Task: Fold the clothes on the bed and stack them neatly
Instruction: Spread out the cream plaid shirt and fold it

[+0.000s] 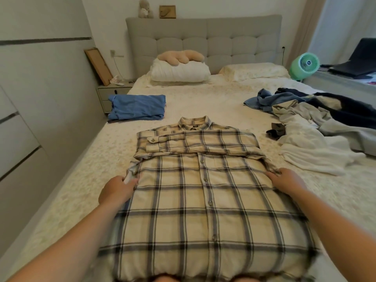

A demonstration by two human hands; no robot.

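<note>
The plaid button-up shirt (pixel 203 180) lies button side up near the foot edge of the bed (pixel 203 98), sleeves crossed over its chest, while the left hand (pixel 117 191) and right hand (pixel 286 181) pinch its side edges, probably to carry the lower half toward the collar.
</note>
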